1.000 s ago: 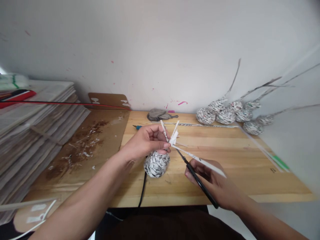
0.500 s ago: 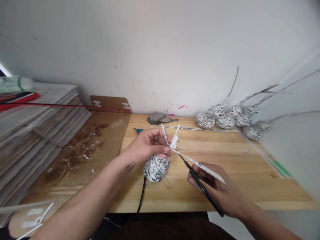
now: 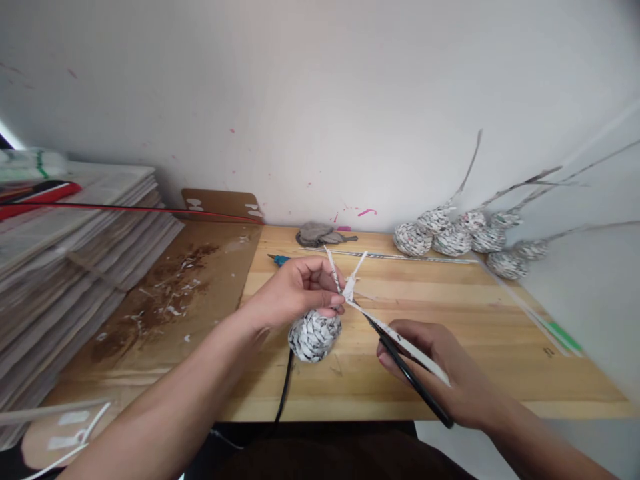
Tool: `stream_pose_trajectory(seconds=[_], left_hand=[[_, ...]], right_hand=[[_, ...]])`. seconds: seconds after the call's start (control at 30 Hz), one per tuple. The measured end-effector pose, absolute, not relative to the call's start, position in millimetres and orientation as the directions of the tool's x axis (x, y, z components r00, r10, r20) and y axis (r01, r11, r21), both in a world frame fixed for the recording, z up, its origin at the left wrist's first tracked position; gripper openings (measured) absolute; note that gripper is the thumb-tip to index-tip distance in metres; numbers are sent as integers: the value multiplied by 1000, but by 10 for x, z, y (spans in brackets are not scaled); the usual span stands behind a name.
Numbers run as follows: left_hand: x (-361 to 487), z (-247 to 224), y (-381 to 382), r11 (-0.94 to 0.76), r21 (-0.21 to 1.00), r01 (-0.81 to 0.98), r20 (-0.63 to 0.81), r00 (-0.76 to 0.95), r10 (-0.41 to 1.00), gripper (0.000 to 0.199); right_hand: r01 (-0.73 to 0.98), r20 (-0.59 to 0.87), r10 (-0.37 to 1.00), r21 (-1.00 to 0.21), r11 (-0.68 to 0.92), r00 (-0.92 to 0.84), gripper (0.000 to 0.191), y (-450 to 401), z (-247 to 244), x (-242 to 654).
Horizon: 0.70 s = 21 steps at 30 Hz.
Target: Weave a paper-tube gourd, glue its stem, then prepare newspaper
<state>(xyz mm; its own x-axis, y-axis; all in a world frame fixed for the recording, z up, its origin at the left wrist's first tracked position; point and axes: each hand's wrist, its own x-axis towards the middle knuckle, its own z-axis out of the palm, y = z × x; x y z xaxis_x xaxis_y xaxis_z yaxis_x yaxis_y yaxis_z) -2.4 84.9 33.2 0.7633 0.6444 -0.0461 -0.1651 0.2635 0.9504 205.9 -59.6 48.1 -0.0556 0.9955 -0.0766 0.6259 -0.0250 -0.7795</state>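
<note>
My left hand pinches the gathered white newsprint strips at the top of a woven paper ball. The ball, plaited from printed paper, hangs just under my fingers, over the table. My right hand is closed round a black scissors-like tool; its exact kind is unclear. The thin tip points up and left, close to the base of the strips by my left fingertips. One long paper strip slants down over the tool and my right hand.
Several finished woven balls with long paper stems stand against the wall. Behind my left hand lie a grey cloth, thin paper rods and a blue-handled tool. Newspaper stacks and scrap-strewn cardboard occupy the left.
The long strip has dropped closer along the black tool and over my right hand. The strip tips at my left fingers have shifted slightly. Both hands keep their holds.
</note>
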Motion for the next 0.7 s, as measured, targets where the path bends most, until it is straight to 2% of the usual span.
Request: stream_pose_trajectory(seconds=[0.1, 0.2, 0.47, 0.7], left_hand=[[-28, 329, 843, 271, 947, -172, -42, 771, 635, 21], [-39, 324, 845, 267, 950, -164, -43, 775, 630, 23], [-37, 348, 844, 276, 951, -138, -80, 753, 653, 34], [-32, 333, 846, 308, 943, -129, -111, 749, 653, 28]], right_hand=[[563, -217, 972, -816, -132, -87, 36, -584, 469, 2072], [571, -271, 959, -802, -177, -83, 36, -571, 458, 2095], [671, -241, 969, -728, -142, -57, 40, -575, 453, 2122], [681, -215, 976, -718, -142, -23, 40, -610, 407, 2060]])
